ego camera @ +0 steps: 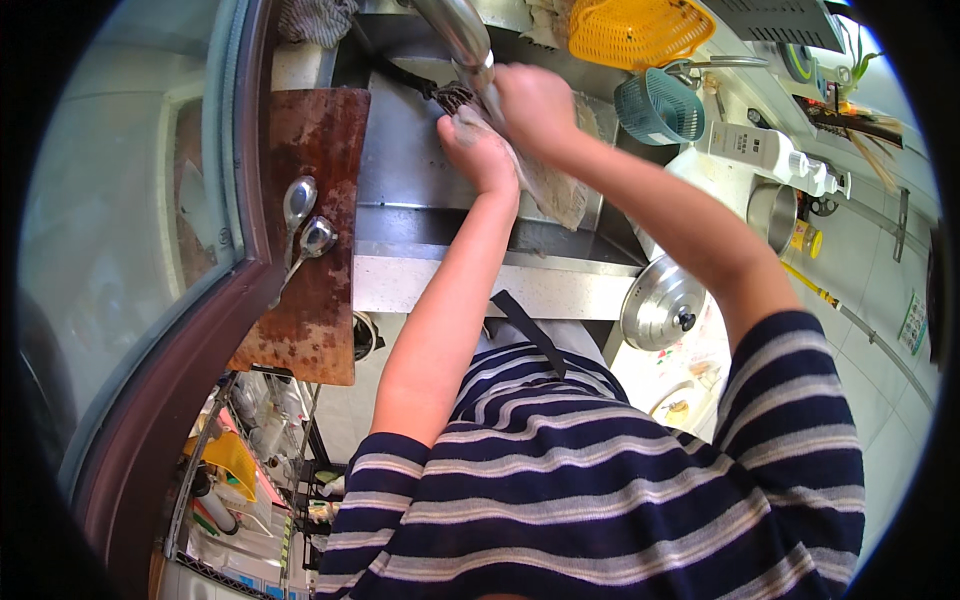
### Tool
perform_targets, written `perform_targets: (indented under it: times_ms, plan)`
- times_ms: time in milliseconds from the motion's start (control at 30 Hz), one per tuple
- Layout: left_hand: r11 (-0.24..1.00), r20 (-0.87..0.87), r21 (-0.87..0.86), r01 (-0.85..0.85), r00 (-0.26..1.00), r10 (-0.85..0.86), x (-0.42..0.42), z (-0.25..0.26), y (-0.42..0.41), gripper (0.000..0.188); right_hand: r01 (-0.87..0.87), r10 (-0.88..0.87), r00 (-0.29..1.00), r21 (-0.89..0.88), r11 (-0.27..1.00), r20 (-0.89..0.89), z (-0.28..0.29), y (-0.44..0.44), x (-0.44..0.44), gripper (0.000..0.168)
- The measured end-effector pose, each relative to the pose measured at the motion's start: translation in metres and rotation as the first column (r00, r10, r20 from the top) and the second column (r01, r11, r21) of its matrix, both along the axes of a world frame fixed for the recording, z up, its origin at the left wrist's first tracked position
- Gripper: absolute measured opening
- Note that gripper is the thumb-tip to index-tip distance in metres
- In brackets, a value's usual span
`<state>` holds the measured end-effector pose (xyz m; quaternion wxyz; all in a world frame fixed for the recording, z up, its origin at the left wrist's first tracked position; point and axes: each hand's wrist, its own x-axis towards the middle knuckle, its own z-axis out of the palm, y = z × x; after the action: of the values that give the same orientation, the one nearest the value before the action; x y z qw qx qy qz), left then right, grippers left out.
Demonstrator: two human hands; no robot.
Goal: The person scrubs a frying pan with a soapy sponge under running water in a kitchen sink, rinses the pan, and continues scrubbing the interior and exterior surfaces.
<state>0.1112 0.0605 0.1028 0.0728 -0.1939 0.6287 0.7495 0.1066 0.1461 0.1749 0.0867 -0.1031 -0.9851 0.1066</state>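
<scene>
Over the stainless steel sink [409,169], my left hand [484,154] grips a wet, greyish cloth [556,196]. The cloth's lower end hangs down to the right, above the basin. A dark, ridged bunch [452,97] shows just beyond my left fingers; whether it belongs to the cloth is unclear. My right hand [536,105] is blurred and curled beside the metal faucet [461,37], close to the cloth's upper part. Its fingertips are hidden, so what it holds cannot be made out. A black handle or hose [405,75] runs into the sink from the upper left.
On the left, a wooden board [319,142] bears two metal spoons [300,201]. To the right stand a blue-green basket [660,109], a white pump bottle [750,146] and a metal pot lid [664,304]. A yellow basket [637,30] sits behind. A window frame [259,150] borders the left.
</scene>
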Motion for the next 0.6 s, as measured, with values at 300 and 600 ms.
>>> perform_targets:
  times_ms: [300, 600]
  plan:
    - [0.994, 0.149, 0.092, 0.051, 0.987, -0.065, -0.001, 0.017, -0.018, 0.014, 0.106, -0.065, 0.982, -0.234, 0.966, 0.176, 0.003, -0.011, -0.038, 0.017]
    - [0.989, 0.113, 0.124, 0.085, 0.989, -0.099, 0.007, 0.014, -0.031, 0.009, 0.184, -0.162, 0.983, -0.422, 0.888, 0.086, -0.008, -0.027, -0.030, 0.020]
